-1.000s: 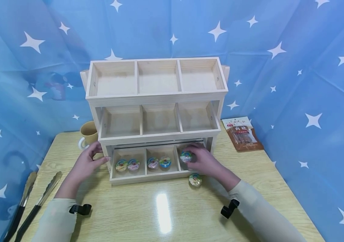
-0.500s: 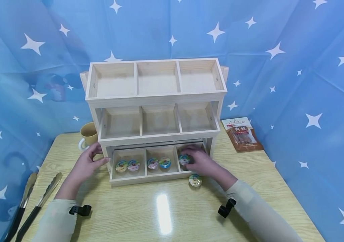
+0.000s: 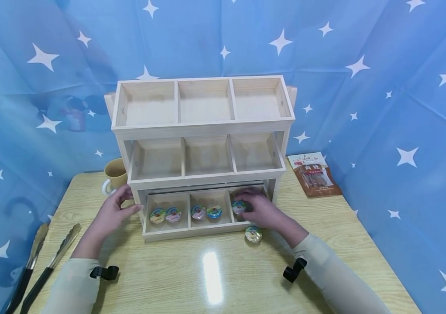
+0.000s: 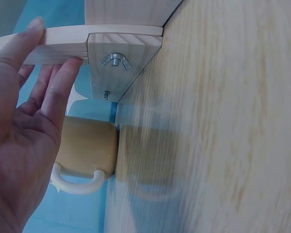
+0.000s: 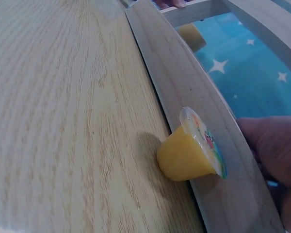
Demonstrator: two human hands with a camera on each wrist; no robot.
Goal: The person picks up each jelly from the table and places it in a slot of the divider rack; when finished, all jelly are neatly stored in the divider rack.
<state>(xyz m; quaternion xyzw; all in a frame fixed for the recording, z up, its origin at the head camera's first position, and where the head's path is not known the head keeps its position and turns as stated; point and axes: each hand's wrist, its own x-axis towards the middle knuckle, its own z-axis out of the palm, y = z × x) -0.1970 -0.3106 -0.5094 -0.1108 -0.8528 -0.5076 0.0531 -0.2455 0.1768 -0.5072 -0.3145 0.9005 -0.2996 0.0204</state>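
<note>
A three-tier wooden shelf [image 3: 203, 129] stands on the table, each tier split into three compartments. My left hand [image 3: 110, 214] holds its left upright, thumb on one side and fingers on the other in the left wrist view. In the bottom tier's right compartment, my right hand [image 3: 264, 210] pinches a jelly cup [image 3: 239, 206]; its fingertips are partly hidden. Two jelly cups [image 3: 173, 214] sit in the bottom left compartment and two more jelly cups [image 3: 214, 211] in the middle one. A yellow jelly cup [image 5: 182, 158] stands on the table against the shelf's front board.
A tan mug [image 3: 115, 172] with a white handle stands behind my left hand. Black-handled tongs [image 3: 48, 268] lie at the table's left edge. A brown snack packet [image 3: 314, 174] lies at the back right. A blue star-patterned curtain [image 3: 384, 109] surrounds the table.
My right hand has shifted slightly left and down with the jelly cup inside the right compartment, then stayed nearly still. The left hand keeps its place on the upright.
</note>
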